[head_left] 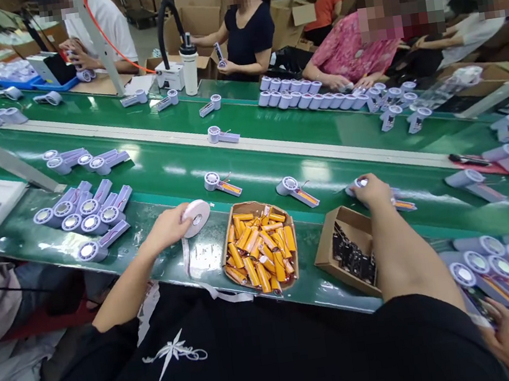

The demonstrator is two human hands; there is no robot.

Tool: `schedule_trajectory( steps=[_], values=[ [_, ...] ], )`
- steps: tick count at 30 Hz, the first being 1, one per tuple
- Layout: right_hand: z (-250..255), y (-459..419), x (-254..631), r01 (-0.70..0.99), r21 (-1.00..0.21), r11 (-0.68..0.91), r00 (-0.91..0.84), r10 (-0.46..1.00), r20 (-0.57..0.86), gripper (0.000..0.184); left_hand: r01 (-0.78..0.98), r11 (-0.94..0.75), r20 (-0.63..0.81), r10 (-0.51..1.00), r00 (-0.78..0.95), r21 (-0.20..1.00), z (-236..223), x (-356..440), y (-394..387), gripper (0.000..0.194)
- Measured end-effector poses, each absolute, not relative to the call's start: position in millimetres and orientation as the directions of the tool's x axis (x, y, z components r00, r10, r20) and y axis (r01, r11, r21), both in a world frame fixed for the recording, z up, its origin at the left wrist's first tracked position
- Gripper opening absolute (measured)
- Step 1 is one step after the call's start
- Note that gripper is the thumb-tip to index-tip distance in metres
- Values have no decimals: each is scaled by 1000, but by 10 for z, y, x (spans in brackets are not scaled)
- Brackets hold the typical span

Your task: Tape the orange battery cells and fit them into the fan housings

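My left hand (168, 227) is closed on a white tape roll (196, 217), held just above the green bench, and a loose tape tail (187, 257) hangs from it. My right hand (371, 192) reaches onto the conveyor and grips a lilac fan unit (399, 202) with an orange battery showing in it. Between my hands sits a cardboard tray of orange batteries (259, 249). A small cardboard box of black parts (351, 251) stands below my right wrist.
Two more open fan units (222, 184) (296, 189) lie on the green belt (256, 171). Finished fans are piled at left (83, 214) and right (503, 264). Several people work across the line; another person's hand (508, 338) is at bottom right.
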State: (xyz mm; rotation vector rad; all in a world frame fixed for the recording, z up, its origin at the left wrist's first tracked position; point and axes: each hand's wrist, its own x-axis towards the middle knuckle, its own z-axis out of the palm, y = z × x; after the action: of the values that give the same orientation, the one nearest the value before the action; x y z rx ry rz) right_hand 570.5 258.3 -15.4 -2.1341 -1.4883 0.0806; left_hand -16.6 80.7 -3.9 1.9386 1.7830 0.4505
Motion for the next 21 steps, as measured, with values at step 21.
schedule_trajectory(
  steps=[21],
  values=[
    [86, 1826, 2375, 424, -283, 860, -905, 393, -160, 43, 68, -85, 107, 871, -480, 994, -584, -485, 283, 84]
  ],
)
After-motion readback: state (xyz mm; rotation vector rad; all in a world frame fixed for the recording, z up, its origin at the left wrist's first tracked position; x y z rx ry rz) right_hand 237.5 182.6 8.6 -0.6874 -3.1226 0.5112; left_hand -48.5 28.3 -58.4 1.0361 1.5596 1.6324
